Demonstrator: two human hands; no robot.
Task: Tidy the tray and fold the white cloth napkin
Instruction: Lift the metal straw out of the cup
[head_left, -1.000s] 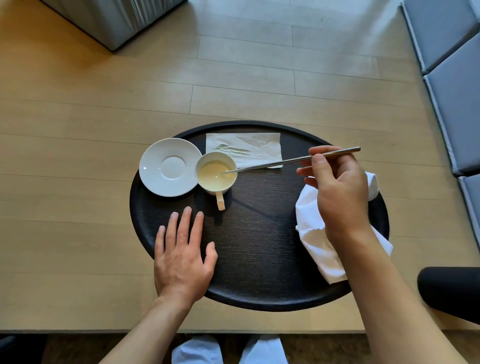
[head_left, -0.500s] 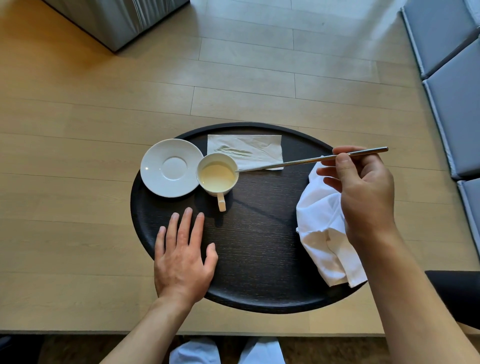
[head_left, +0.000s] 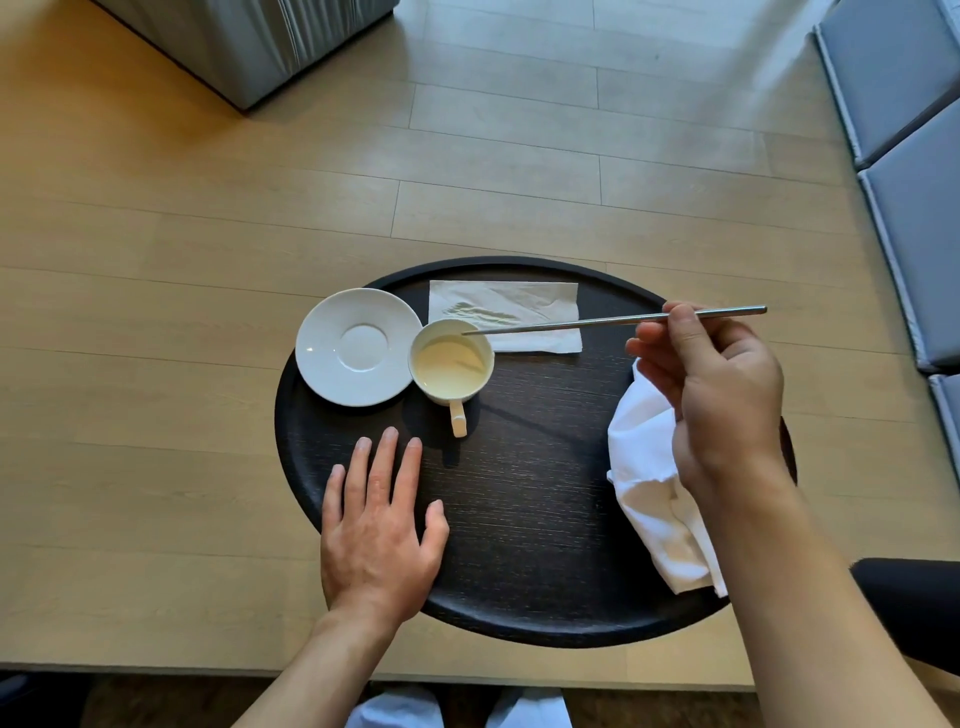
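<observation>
The right hand (head_left: 722, 400) and forearm cover the right side of the white cloth napkin (head_left: 652, 499) and the right rim of the tray (head_left: 519, 519) behind it. The left hand (head_left: 379, 540) hides a stretch of the tray's near-left rim. Whether the thin metal utensil (head_left: 550, 325) ends in a spoon bowl cannot be told; its tip is too slender where it meets the far rim of the cup (head_left: 451, 361). The grey cushions (head_left: 909, 156) are cut off by the right edge.

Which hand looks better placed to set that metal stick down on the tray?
The right hand, probably: it already pinches the metal stick, whose tip hangs over the cup. The left hand lies flat and open on the tray, holding nothing.
</observation>
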